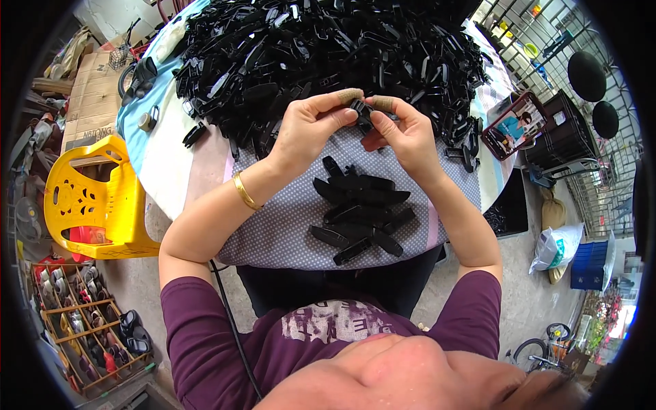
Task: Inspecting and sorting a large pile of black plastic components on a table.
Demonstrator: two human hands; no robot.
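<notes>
Left hand (309,128) and right hand (408,134) both pinched on one small black plastic clip (363,113), above a cluster of assembled clips (360,208) on dotted cloth (287,219).

A table (171,171) fills the upper middle of the view. On its far half, toward twelve o'clock, lies a big heap of plastic clips (328,48). Near its six o'clock edge lies a small pile of clips (359,212). Between heap and pile, the left hand (311,126) and right hand (408,133) meet on one clip (362,113). At three o'clock a phone (514,125) rests on the table edge. At nine o'clock, off the table, stands a chair (89,201); at seven o'clock, a shoe rack (89,321).
</notes>
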